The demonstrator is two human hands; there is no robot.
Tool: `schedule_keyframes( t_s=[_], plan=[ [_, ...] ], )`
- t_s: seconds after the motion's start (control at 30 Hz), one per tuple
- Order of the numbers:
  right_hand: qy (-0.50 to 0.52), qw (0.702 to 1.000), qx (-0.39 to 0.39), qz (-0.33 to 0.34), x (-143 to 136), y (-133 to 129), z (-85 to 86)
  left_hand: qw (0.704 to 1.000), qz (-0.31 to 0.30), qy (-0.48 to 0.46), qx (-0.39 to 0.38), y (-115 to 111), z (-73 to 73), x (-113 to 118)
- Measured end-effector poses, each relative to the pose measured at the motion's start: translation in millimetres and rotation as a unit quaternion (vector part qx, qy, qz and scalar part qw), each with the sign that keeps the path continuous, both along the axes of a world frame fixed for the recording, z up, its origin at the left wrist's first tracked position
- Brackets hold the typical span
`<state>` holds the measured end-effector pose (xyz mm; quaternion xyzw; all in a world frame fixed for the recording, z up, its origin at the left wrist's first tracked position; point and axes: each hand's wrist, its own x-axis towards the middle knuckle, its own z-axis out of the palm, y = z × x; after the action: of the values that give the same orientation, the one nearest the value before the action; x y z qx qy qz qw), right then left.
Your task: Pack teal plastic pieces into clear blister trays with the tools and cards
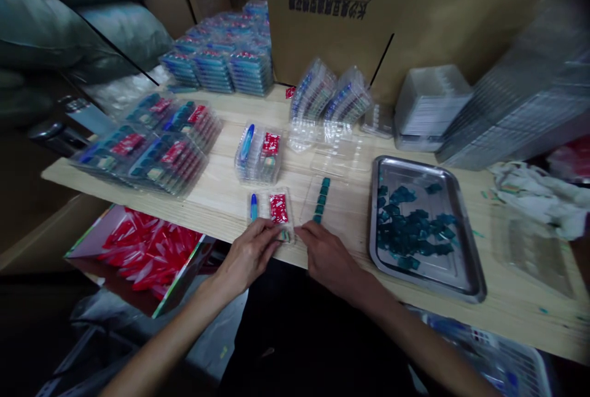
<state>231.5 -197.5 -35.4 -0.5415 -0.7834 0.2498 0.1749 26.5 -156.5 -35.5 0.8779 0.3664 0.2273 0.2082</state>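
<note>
At the front edge of the wooden table lies a clear plastic tray (263, 208) with a blue pen (254, 206) and a red packet (278, 208) in it. My left hand (251, 252) has its fingers closed on the tray's lower part, by small green pieces. Just right of the tray is my right hand (325, 252), its fingers pinched together near the tray's corner; what they hold, if anything, is too small to name. A strip of dark green squares (321, 198) on a clear sheet lies beyond my right hand. Behind the tray stands a stack of filled trays (259, 154).
A metal tray (374, 225) with dark green pieces is at the right. Filled packs (152, 145) are piled at the left, above a box (87, 252) of red items. Empty clear trays (431, 105) and a large carton (332, 34) stand behind.
</note>
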Motion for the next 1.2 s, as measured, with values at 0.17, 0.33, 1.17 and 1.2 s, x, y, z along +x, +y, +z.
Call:
schedule_keyframes(
  t_s=[0.17,0.33,1.17,1.2],
  plan=[
    [0.019,1.000,0.008,-0.017,2,-7,0.2,0.999,0.020,-0.033,0.021,-3,-1.8,-6],
    [-0.038,0.988,0.053,-0.137,38,-1,0.4,0.991,-0.085,0.025,0.101,-4,-13.8,-15],
    [-0.205,0.942,0.264,-0.025,48,-81,-54.5,0.981,-0.029,-0.095,0.168,-25,-27.7,-14],
    [-0.198,0.942,0.270,-0.015,50,-84,-53.7,0.981,-0.046,-0.096,0.161,-30,-28.7,-8]
  ],
)
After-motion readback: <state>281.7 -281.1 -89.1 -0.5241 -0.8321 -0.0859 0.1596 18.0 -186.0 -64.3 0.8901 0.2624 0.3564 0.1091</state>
